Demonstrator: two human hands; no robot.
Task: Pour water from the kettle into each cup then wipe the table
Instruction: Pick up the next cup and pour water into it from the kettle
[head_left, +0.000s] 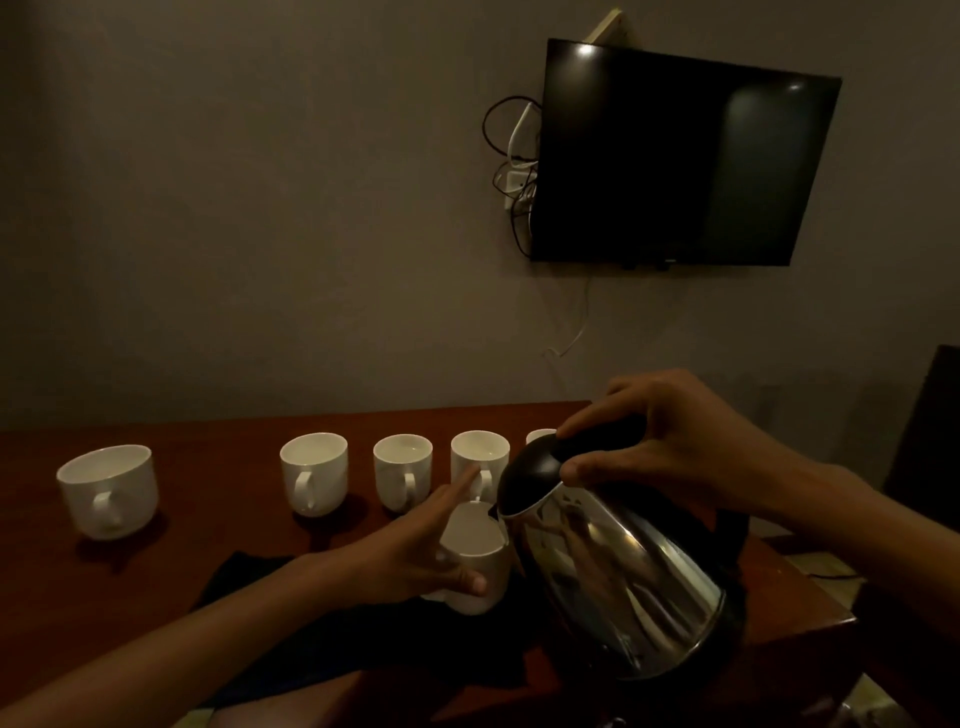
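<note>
On the wooden table (218, 551) | steel kettle (613, 582) tilted, its black top gripped by the right hand (675, 441) | dark cloth (249, 582) left of kettle | left hand (415, 551) curled round a white cup (470, 535) at kettle's spout | other cups (314, 480) beyond, left of kettle

The last cup (539, 435) in the row peeks out from behind the kettle (613, 571), and most of it is hidden. The left hand (415, 543) covers one side of the near cup (477, 538). The room is dim, so any water at the spout is too hard to see. The dark cloth (247, 577) goes under the left arm. Both arms run off the edges. A dark shape (930, 415) on the right is cut off.
</note>
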